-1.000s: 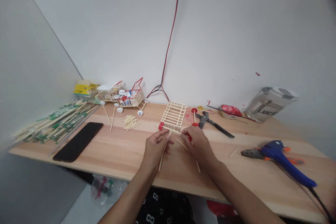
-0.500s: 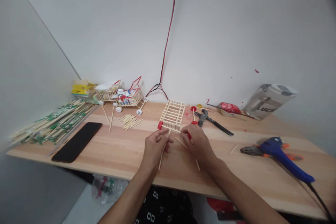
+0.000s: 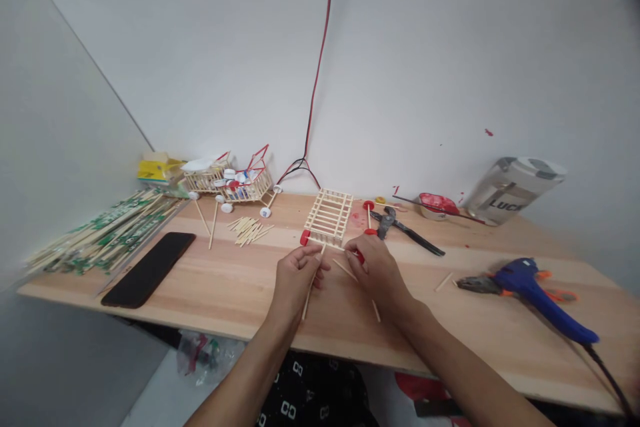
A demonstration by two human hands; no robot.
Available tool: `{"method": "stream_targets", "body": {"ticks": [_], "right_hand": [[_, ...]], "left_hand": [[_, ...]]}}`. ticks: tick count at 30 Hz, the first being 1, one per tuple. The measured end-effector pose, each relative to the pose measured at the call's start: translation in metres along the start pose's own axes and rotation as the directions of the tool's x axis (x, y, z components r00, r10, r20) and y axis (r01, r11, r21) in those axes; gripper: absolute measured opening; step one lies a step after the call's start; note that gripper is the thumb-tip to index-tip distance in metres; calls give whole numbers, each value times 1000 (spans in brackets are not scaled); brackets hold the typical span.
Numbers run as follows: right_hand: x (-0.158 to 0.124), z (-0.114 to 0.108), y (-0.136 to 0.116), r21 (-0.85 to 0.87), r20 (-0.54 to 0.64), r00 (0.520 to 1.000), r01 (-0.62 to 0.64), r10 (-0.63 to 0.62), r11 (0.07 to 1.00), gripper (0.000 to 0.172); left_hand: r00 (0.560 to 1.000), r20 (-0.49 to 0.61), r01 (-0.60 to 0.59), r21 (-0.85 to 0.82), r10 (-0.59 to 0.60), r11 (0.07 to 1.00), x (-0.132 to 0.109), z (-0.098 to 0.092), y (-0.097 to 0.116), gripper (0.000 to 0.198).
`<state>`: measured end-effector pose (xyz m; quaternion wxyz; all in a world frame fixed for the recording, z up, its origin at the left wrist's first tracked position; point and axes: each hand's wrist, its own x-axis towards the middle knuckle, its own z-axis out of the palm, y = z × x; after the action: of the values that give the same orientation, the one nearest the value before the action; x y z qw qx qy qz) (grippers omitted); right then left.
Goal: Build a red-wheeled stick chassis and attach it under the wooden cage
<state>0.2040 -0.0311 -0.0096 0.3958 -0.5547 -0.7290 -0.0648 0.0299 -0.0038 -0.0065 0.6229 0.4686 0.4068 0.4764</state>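
My left hand (image 3: pixel 296 275) is closed in a pinch on a thin wooden stick (image 3: pixel 307 303), whose lower end points toward the table's front edge. Its upper end meets a crosswise stick axle (image 3: pixel 334 247) that carries a red bottle cap (image 3: pixel 305 237) on its left end. At the axle's right end, the fingers of my right hand (image 3: pixel 377 268) are closed around another red cap (image 3: pixel 360 257), partly hidden. Just beyond both hands lies a small basket frame (image 3: pixel 330 213) of glued sticks. Between the hands and under the right one, more sticks (image 3: pixel 345 269) rest on the table.
Right: pliers (image 3: pixel 387 223), a blue glue gun (image 3: pixel 535 297), a cup of red paint (image 3: pixel 437 207) with a brush across it, and a grey bag (image 3: pixel 510 193). Left: cut sticks (image 3: pixel 249 231), two small stick carts (image 3: pixel 247 187), a phone (image 3: pixel 149 270) and packs of skewers (image 3: pixel 110 230).
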Motion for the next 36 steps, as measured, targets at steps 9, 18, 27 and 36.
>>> {"method": "stream_targets", "body": {"ticks": [9, 18, 27, 36], "right_hand": [[0, -1, -1, 3, 1, 1000, -3, 3, 1000, 12], [1, -3, -3, 6, -7, 1000, -4, 4, 1000, 12], [1, -2, -2, 11, -9, 1000, 2, -2, 1000, 12], [1, -3, -2, 12, -8, 1000, -3, 3, 1000, 13]], "left_hand": [[1000, -17, 8, -17, -9, 1000, 2, 1, 0, 33], [1000, -5, -8, -9, 8, 1000, -1, 2, -1, 26], [1000, 1, 5, -1, -5, 1000, 0, 2, -2, 26], [1000, -17, 25, -23, -25, 999, -2, 2, -1, 28]]}}
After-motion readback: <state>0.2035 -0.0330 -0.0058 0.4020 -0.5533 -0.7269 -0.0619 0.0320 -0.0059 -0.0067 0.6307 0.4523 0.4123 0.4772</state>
